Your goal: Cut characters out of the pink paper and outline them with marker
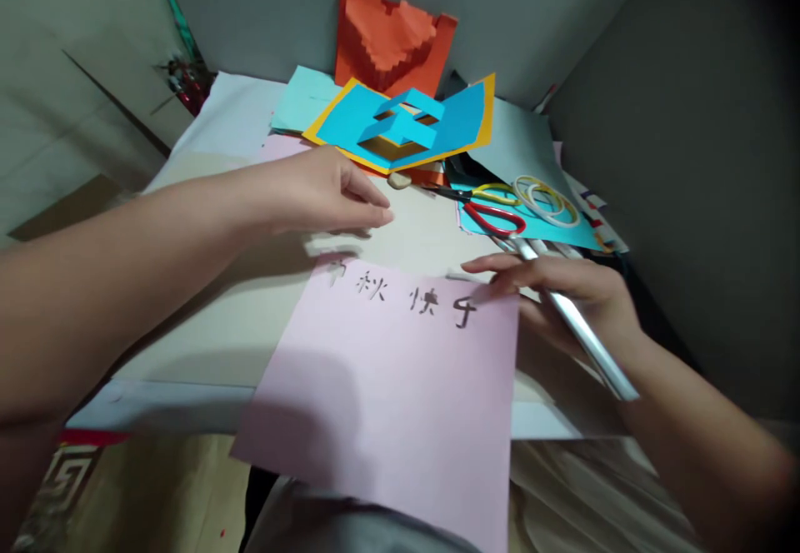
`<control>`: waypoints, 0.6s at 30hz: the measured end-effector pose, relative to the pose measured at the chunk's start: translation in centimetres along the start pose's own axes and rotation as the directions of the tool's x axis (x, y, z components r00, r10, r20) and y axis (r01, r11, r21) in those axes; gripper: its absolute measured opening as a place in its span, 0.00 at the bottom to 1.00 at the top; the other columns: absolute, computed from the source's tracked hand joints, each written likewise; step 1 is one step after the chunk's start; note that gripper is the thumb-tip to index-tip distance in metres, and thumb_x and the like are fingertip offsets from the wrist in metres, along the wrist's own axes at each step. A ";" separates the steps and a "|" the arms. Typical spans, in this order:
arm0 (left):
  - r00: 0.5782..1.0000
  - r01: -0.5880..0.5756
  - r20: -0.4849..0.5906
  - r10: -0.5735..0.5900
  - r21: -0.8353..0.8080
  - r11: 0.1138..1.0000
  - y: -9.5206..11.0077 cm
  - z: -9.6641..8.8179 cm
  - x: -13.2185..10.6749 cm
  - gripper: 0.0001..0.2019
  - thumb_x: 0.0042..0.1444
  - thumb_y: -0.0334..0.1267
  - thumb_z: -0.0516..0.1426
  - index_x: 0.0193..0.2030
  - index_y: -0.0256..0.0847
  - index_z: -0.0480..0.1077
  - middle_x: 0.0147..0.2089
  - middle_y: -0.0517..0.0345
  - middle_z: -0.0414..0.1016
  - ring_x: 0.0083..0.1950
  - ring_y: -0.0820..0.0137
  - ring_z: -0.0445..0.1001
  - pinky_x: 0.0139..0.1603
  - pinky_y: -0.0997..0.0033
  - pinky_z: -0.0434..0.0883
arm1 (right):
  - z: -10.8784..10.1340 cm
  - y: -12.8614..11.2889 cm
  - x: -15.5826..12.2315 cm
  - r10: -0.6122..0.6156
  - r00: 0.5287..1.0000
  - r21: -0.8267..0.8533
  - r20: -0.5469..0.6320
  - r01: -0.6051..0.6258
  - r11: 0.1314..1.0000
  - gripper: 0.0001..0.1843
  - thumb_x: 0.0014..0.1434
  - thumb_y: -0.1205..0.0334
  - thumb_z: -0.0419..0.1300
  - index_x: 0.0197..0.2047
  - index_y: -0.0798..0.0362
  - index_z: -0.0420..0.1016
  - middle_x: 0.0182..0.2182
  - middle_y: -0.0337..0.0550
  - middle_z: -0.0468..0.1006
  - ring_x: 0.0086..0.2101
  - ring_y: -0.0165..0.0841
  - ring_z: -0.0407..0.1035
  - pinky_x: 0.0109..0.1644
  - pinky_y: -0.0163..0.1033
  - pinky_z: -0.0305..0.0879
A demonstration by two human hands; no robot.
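Observation:
A pink paper sheet (375, 403) lies in front of me, with dark Chinese characters (406, 295) along its far edge. My right hand (575, 303) is shut on a silver pen (581, 328), and its fingertips reach over the sheet's far right corner. My left hand (331, 191) holds nothing, with its fingers loosely apart above a cream card (412, 236). Nearest to those fingers is a small beige lump (399, 179). Beyond it lies a blue pop-up card on yellow backing (400, 124).
An orange paper cutout (387, 37) stands at the back. To the right lie scissors with red and yellow handles (493, 210), white rings (547, 201) and blue paper (531, 224). Grey walls (687, 120) rise on the right and behind. Loose sheets are stacked beneath.

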State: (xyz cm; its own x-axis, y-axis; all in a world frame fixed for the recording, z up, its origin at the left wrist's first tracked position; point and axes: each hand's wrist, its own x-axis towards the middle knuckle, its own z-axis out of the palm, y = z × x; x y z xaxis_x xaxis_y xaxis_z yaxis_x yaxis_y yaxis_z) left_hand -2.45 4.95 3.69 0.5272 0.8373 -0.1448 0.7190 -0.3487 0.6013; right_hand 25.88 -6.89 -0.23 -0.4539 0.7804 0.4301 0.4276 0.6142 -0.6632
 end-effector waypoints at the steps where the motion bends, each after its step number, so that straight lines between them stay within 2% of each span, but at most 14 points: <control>1: 1.000 0.003 -0.024 -0.002 0.009 1.000 0.1 0.4 -0.1 0.22 0.48 0.52 0.63 0.48 0.47 0.80 0.49 0.58 0.83 0.49 0.60 0.80 0.51 0.63 0.75 | 0.0 1.0 0.6 -0.020 0.998 0.041 0.055 0.018 0.999 0.06 0.61 0.69 0.63 0.40 0.50 0.80 0.39 0.48 0.85 0.48 0.43 0.79 0.49 0.46 0.77; 5: 0.994 -0.032 -0.107 0.034 0.025 0.999 0.9 2.9 -1.4 0.21 0.50 0.47 0.61 0.51 0.47 0.79 0.54 0.58 0.80 0.56 0.58 0.78 0.57 0.61 0.74 | 0.0 3.6 2.7 0.002 0.990 0.039 0.140 -0.007 0.999 0.08 0.64 0.67 0.59 0.38 0.50 0.81 0.46 0.50 0.83 0.47 0.40 0.78 0.52 0.50 0.75; 6: 0.988 -0.100 -0.108 0.106 0.060 0.993 1.2 3.6 -1.8 0.21 0.51 0.45 0.60 0.52 0.45 0.78 0.55 0.58 0.80 0.61 0.58 0.74 0.61 0.60 0.72 | 0.0 3.9 3.2 -0.013 0.987 0.021 0.160 0.010 1.000 0.09 0.64 0.68 0.59 0.39 0.50 0.81 0.47 0.50 0.83 0.48 0.39 0.78 0.52 0.50 0.74; 8: 0.949 -0.294 -0.054 0.310 0.201 0.935 1.4 5.2 -2.7 0.21 0.54 0.40 0.56 0.54 0.40 0.77 0.58 0.55 0.77 0.70 0.56 0.63 0.69 0.57 0.65 | 0.1 4.5 3.9 -0.072 0.978 -0.017 0.197 0.077 0.997 0.09 0.63 0.70 0.60 0.40 0.49 0.81 0.48 0.48 0.82 0.49 0.39 0.76 0.53 0.50 0.74; 11: 0.891 -0.427 -0.011 0.454 0.318 0.846 1.3 7.0 -3.7 0.20 0.59 0.40 0.53 0.54 0.39 0.77 0.62 0.53 0.74 0.73 0.52 0.56 0.69 0.50 0.65 | 0.2 5.4 4.7 -0.118 0.965 -0.062 0.235 0.136 0.989 0.10 0.63 0.68 0.59 0.42 0.47 0.81 0.49 0.46 0.82 0.50 0.39 0.75 0.53 0.50 0.74; 16: 0.881 -0.448 0.011 0.473 0.343 0.826 1.0 8.2 -4.1 0.20 0.61 0.37 0.52 0.57 0.37 0.74 0.69 0.50 0.66 0.76 0.51 0.49 0.69 0.42 0.64 | -0.2 5.8 5.0 -0.134 0.972 -0.146 0.194 0.164 0.976 0.13 0.63 0.72 0.56 0.44 0.53 0.80 0.49 0.50 0.82 0.48 0.39 0.77 0.51 0.48 0.73; 18: 0.880 -0.452 0.012 0.475 0.335 0.827 1.0 8.3 -4.1 0.21 0.61 0.36 0.52 0.59 0.36 0.72 0.69 0.49 0.65 0.76 0.51 0.48 0.69 0.43 0.64 | -0.4 4.8 4.8 -0.071 0.989 -0.224 0.130 0.099 0.969 0.14 0.64 0.73 0.55 0.45 0.54 0.80 0.48 0.49 0.82 0.48 0.38 0.77 0.51 0.45 0.72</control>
State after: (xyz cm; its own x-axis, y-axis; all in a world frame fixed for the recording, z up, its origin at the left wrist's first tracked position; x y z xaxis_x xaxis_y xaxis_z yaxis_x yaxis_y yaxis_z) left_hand -0.13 -2.28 -1.68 0.8110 0.5657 0.1491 0.5083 -0.8075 0.2993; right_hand 26.02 -0.14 -1.12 -0.5811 0.7127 0.3930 0.5448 0.6993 -0.4628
